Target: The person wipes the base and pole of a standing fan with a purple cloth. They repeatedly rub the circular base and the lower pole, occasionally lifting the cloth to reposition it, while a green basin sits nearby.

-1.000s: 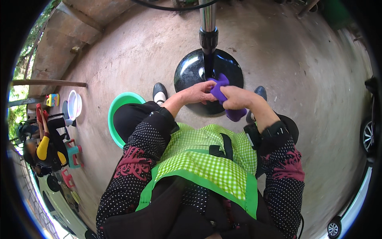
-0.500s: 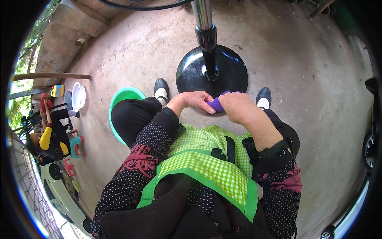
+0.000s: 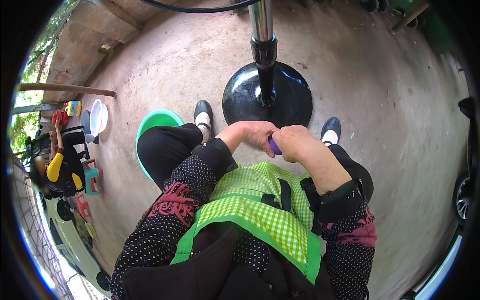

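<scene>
A small, smooth purple object (image 3: 274,146) sits between my two hands, above the lap of my green checked apron (image 3: 245,210). Its kind is not clear, since fingers cover most of it. My right hand (image 3: 295,143) is closed round it. From the other side my left hand (image 3: 257,135) presses its bent fingers and thumb against the same object, meeting the right fingertips. Just beyond the hands lies the round black base (image 3: 290,95) of a stand with a metal pole (image 3: 261,22).
A green basin (image 3: 145,127) stands beside my left knee. Farther left, a person in yellow and black (image 3: 57,167) sits near small plastic stools (image 3: 92,181) and a white basin (image 3: 98,117). Parked vehicles show at both edges, one with a wheel (image 3: 463,197) on the right.
My hands have come closer together, and less of the purple object shows between them. The stand appears slightly lower in view.
</scene>
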